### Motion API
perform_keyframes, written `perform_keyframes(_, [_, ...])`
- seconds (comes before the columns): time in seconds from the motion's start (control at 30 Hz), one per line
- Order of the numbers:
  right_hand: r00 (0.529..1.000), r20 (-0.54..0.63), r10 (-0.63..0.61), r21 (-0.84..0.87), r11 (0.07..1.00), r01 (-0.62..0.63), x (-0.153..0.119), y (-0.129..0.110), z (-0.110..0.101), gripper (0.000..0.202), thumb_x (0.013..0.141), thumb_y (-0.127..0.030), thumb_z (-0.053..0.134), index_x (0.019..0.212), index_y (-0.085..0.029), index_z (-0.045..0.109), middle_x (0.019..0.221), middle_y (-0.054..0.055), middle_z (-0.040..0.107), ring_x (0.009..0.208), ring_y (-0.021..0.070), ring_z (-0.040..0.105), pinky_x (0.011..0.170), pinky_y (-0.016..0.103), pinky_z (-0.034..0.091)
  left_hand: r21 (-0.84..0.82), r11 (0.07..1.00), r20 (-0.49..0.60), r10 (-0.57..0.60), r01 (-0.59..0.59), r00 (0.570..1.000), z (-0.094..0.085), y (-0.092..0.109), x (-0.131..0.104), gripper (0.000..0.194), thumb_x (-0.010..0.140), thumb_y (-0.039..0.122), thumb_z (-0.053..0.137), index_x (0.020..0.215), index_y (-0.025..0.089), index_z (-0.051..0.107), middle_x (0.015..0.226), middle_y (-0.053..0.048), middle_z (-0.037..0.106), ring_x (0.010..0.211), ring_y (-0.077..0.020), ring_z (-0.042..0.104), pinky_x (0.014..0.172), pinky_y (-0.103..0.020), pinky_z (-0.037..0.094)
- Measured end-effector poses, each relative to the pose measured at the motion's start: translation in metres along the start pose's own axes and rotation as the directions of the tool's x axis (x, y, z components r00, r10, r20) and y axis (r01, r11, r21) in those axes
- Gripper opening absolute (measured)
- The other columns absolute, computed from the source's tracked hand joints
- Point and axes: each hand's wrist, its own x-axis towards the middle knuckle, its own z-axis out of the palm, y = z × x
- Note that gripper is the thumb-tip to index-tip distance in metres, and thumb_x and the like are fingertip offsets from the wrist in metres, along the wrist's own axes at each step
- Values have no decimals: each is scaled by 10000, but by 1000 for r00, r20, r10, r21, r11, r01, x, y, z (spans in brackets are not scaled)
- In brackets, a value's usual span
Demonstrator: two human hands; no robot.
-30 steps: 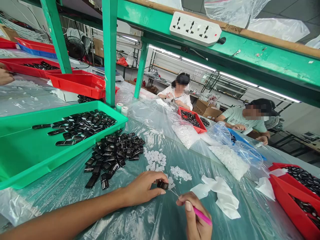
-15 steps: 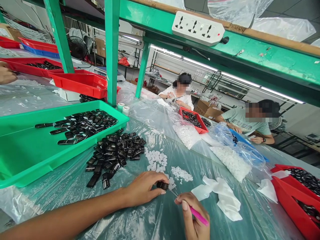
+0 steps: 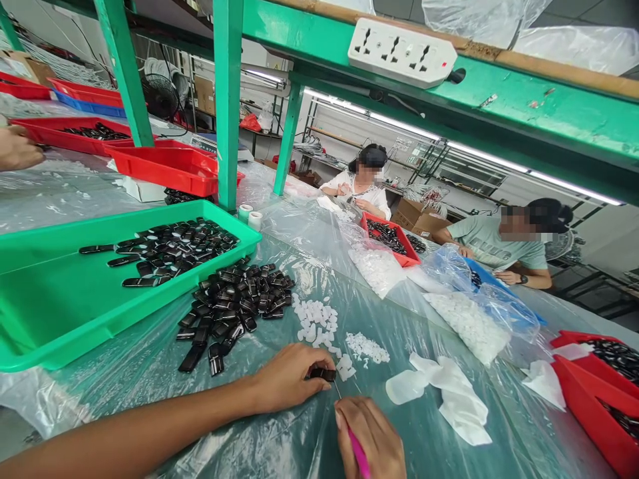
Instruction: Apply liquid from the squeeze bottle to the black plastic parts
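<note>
Between its thumb and fingers, my left hand (image 3: 292,379) grips a small black part (image 3: 322,374) just over the plastic-covered table. My right hand (image 3: 372,436) is closed around a pink-handled tool (image 3: 358,456), whose thin metal tip reaches up beside the black part; contact at the tip is too small to tell. Behind my left hand lies a heap of black parts (image 3: 239,299). Larger white pieces (image 3: 315,320) and a pile of small white bits (image 3: 367,348) lie beyond my hands. Crumpled white sheets (image 3: 452,392) rest to the right of them.
A green tray (image 3: 64,293) with more black parts stands at the left, red trays (image 3: 594,412) at the right. Bags of white pieces (image 3: 469,326) lie farther back. Two people sit across the table; another person's hand (image 3: 17,148) shows at the far left. A green frame (image 3: 227,106) rises behind.
My right hand has moved left, closer to my left hand, and the pink tool now stands steeper. The black part in my left hand has shifted slightly. The whole view has moved a little.
</note>
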Motion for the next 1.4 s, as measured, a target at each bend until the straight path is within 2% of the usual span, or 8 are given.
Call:
perform_keyframes(0.13, [997, -70, 11, -86, 996, -17, -6, -3, 11, 157, 859, -122, 442, 902, -184, 580, 684, 43, 634, 608, 171, 578, 598, 287, 435, 8, 1000, -8, -27, 27, 1000, 1, -1, -1, 158, 767, 278, 616, 911, 214, 636, 766, 7, 659, 650, -140, 557, 555, -191, 369])
perform_keyframes(0.4, [998, -62, 28, -166, 985, -38, -5, -7, 9, 141, 862, -125, 460, 878, -178, 591, 678, 43, 634, 612, 171, 581, 614, 285, 421, 9, 997, 10, -78, 78, 997, 1, 2, -2, 197, 742, 290, 641, 927, 220, 652, 750, 9, 676, 639, -151, 577, 540, -194, 369])
perform_keyframes(0.77, [992, -9, 125, -104, 987, -125, -3, -4, -3, 128, 867, -115, 451, 873, -172, 565, 700, 50, 619, 621, 166, 564, 605, 276, 403, 104, 992, 40, -81, 76, 996, -12, 7, -5, 314, 711, 273, 681, 1009, 248, 585, 763, 27, 663, 638, -169, 580, 530, -209, 335])
perform_keyframes(1.0, [966, -49, 254, 134, 960, -246, -1, -9, -4, 146, 855, -143, 454, 791, -188, 578, 606, 12, 549, 528, 137, 501, 529, 249, 353, 180, 983, 63, -37, 25, 997, -6, 6, -4, 336, 724, 327, 676, 1037, 259, 575, 864, 9, 673, 757, -203, 613, 585, -223, 371])
perform_keyframes(1.1, [875, -146, 462, 282, 867, -410, 5, -14, -9, 182, 845, -243, 497, 688, -196, 576, 582, -5, 526, 516, 127, 504, 522, 238, 355, 163, 987, 45, -24, 17, 999, -6, 5, -2, 312, 744, 307, 657, 1044, 244, 595, 909, -14, 673, 823, -215, 611, 653, -237, 403])
perform_keyframes(1.2, [716, -156, 680, 472, 688, -551, 11, -11, -15, 231, 811, -331, 560, 626, -192, 561, 572, -11, 537, 548, 133, 517, 545, 236, 376, 83, 995, -18, 48, -46, 999, -7, 6, -2, 230, 772, 289, 632, 994, 229, 629, 923, -17, 669, 837, -199, 601, 701, -242, 417])
perform_keyframes(1.3, [571, -103, 815, 676, 478, -561, 12, -3, -16, 220, 809, -379, 567, 730, -179, 611, 572, -8, 576, 578, 150, 553, 600, 263, 423, -16, 993, -113, 118, -121, 987, -9, 8, -3, 201, 784, 287, 628, 974, 227, 645, 950, -19, 668, 886, -189, 584, 772, -251, 418])
perform_keyframes(1.4, [518, -54, 853, 790, 354, -501, 8, 5, -13, 250, 778, -409, 604, 759, -161, 636, 607, 14, 614, 612, 169, 584, 636, 296, 465, -72, 982, -168, 162, -176, 972, -10, 12, -4, 211, 794, 269, 623, 1000, 226, 647, 949, -20, 677, 906, -184, 576, 819, -263, 409])
